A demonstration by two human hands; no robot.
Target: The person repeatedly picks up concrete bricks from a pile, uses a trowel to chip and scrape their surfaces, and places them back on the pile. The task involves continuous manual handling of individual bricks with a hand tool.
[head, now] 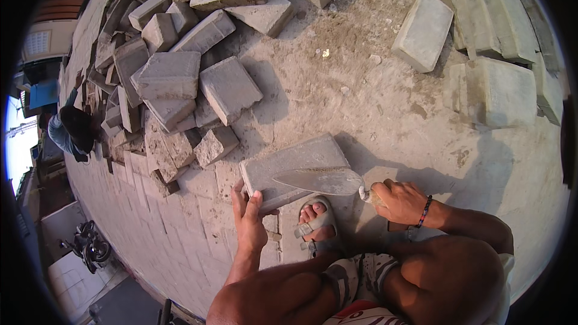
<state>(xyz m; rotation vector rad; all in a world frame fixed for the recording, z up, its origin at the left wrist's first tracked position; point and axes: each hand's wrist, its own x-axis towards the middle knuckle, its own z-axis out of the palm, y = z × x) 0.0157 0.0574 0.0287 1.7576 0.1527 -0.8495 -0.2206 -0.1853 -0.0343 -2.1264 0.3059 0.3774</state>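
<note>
My left hand (249, 216) grips the near left end of a grey concrete paving block (293, 158), thumb on its top face and fingers around the edge. In my right hand (399, 203) is the handle of a mason's trowel (325, 181). The trowel's pointed steel blade lies across the view of the block's upper face, tip towards the left. Whether blade and block touch, I cannot tell. Just below the block is a sandalled foot (318, 225).
A loose heap of concrete blocks (167, 74) fills the upper left. More blocks (501, 90) stand stacked at the right, with a single block (423, 31) beside them. Another person (74, 128) is by the heap's far left side. A motorcycle (92, 246) is parked at lower left.
</note>
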